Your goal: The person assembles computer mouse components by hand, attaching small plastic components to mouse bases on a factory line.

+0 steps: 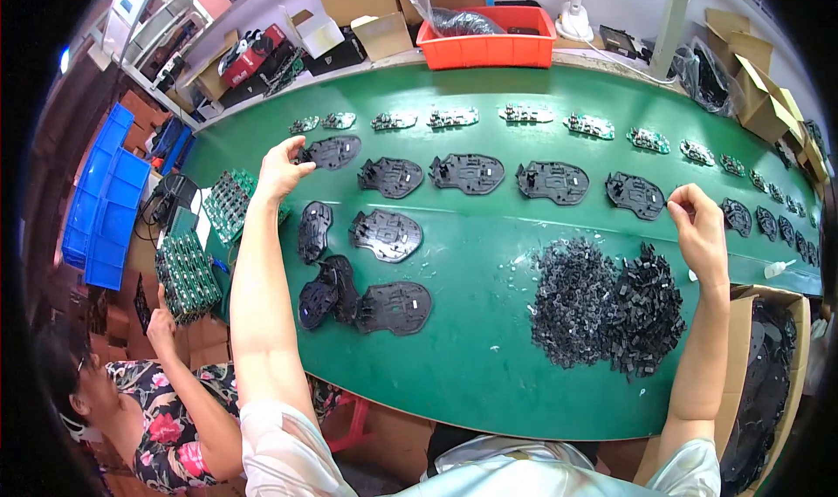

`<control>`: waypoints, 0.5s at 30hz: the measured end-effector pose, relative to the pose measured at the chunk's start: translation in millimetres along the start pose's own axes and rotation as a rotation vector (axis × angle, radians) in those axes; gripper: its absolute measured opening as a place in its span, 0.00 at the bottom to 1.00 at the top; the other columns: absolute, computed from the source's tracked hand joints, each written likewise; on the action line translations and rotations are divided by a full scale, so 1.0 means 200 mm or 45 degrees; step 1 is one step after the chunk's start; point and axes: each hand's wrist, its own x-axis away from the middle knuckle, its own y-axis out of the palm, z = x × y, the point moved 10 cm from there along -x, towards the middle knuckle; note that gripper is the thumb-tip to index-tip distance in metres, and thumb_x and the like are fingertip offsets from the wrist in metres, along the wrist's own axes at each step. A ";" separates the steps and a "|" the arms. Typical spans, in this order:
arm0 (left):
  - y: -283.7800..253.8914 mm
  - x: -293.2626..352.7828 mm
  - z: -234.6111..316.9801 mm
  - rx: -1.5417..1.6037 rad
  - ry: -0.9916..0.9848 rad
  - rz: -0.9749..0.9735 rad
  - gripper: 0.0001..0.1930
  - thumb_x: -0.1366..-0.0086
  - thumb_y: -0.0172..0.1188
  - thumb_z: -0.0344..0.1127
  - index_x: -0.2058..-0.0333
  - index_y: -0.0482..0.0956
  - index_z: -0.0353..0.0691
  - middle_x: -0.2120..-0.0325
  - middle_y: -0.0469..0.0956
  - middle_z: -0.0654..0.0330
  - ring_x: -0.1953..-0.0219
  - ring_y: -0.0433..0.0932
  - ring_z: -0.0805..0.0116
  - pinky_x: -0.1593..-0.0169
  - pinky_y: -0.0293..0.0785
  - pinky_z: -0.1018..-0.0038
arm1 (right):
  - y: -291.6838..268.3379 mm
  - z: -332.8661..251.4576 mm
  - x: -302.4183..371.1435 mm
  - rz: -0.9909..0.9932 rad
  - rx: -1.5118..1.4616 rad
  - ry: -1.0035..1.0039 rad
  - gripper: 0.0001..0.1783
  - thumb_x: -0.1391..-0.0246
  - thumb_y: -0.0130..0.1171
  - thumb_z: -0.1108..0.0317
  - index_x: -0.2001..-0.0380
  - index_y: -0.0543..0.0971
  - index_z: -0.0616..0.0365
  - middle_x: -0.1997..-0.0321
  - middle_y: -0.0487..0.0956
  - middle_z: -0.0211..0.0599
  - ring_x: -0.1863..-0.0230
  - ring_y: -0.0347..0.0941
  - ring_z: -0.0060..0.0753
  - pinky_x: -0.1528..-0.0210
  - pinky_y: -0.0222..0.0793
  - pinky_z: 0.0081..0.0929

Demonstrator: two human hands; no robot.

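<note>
Two rows run across the green table: small green circuit boards at the back, black mouse base shells in front of them. My left hand is at the row's left end, its thumb and finger closed about the edge of a black mouse base shell lying on the table. At the right, my right hand has its fingertips pinched together beside another shell; whatever they hold is too small to make out. Nearer me lie several more shells, some overlapping.
A heap of small black parts sits at the table's front right. Beside it stands a carton of black pieces. An orange bin is at the back. At left, another person's hand is near stacked circuit boards.
</note>
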 end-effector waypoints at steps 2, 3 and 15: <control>0.01 -0.06 -0.07 -0.159 -0.001 -0.047 0.33 0.55 0.72 0.26 0.46 0.74 0.39 0.50 0.77 0.54 0.47 0.75 0.60 0.44 0.71 0.69 | 0.01 0.01 0.00 -0.028 -0.010 0.035 0.04 0.46 0.56 0.78 0.71 0.72 0.67 0.79 0.69 0.30 0.75 0.62 0.18 0.71 0.61 0.21; 0.03 -0.08 -0.09 -0.313 -0.010 -0.102 0.33 0.56 0.72 0.26 0.46 0.75 0.40 0.50 0.78 0.54 0.48 0.76 0.60 0.44 0.72 0.69 | 0.01 0.01 0.00 -0.023 -0.009 0.035 0.04 0.46 0.56 0.78 0.71 0.72 0.67 0.79 0.69 0.30 0.75 0.62 0.18 0.71 0.61 0.21; 0.17 -0.07 -0.20 -0.458 -0.144 -0.282 0.30 0.55 0.67 0.22 0.49 0.77 0.43 0.52 0.78 0.52 0.49 0.76 0.57 0.44 0.72 0.68 | 0.03 -0.02 0.00 -0.053 0.027 0.040 0.03 0.47 0.57 0.78 0.71 0.73 0.66 0.79 0.69 0.29 0.75 0.61 0.17 0.71 0.61 0.20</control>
